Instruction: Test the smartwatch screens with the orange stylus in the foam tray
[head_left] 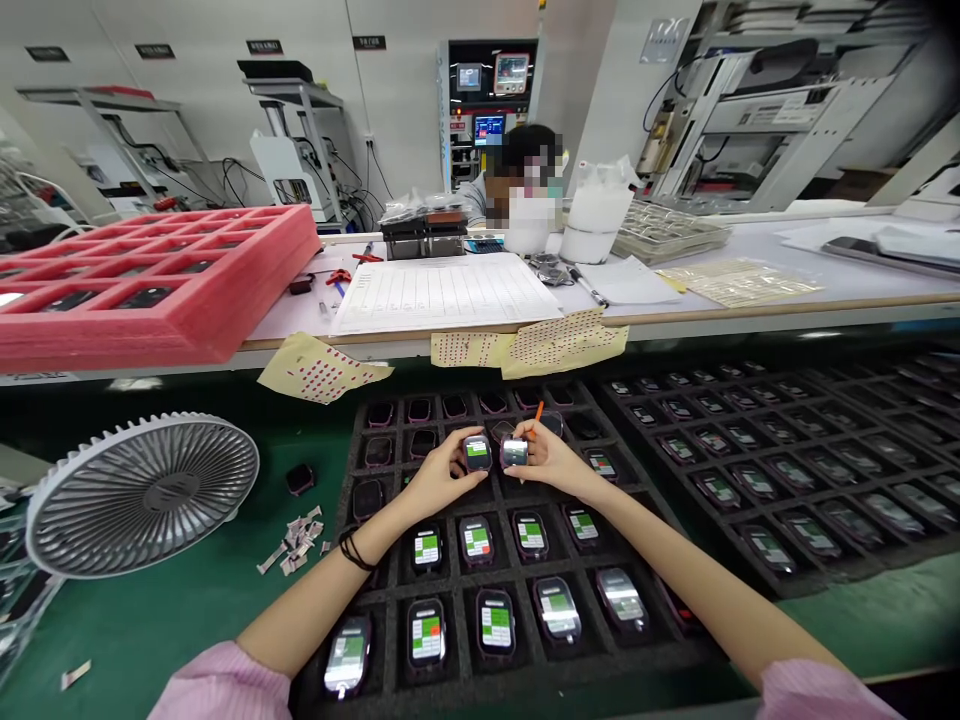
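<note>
My left hand (442, 478) is closed round a small watch (477, 452) with a green-and-white screen label, held over the black foam tray (390, 590). My right hand (551, 458) grips a second watch (514, 452) with a shiny film on its screen, and an orange pen (537, 415) sticks up between its fingers. The two watches sit side by side, almost touching. Below them the tray's cells hold several more labelled watches, such as one (477, 540) in the row nearest my hands.
A second black tray (862, 570) of watches lies to the right. A white fan (142, 492), a loose watch (300, 478) and paper scraps (296, 540) sit on the green mat at left. Behind are a pink foam tray (225, 320), a form sheet (446, 292), yellow sticker sheets (562, 345) and a seated person (517, 190).
</note>
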